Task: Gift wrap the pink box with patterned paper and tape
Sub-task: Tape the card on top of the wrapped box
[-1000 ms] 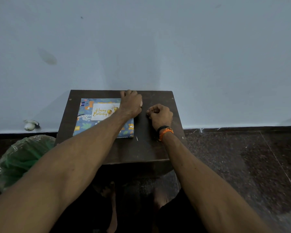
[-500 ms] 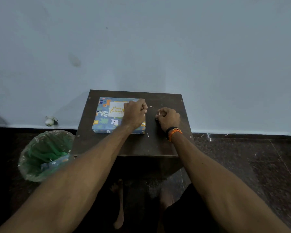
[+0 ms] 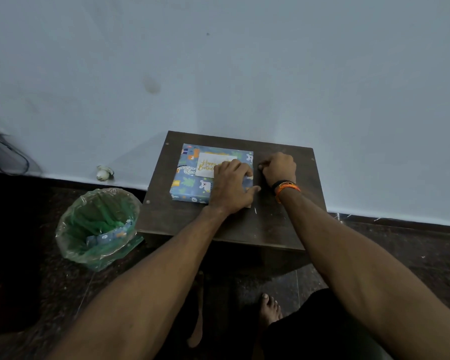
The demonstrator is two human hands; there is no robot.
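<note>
Now flattened: left hand [image 3: 231, 188], fist a second ago, presses wrapped box [image 3: 192, 183]; right hand [image 3: 278, 168] stays curled, contents unclear; wrapping near done.

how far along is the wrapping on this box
Nearly done, by the look of it. The box in blue animal-print paper on the small dark wooden table shows no pink, and a white Happy Birthday card lies on top. In hand: the left hand rests on its right end, while the right hand sits curled beside it. Whether any seam still needs tape is hidden.
</note>
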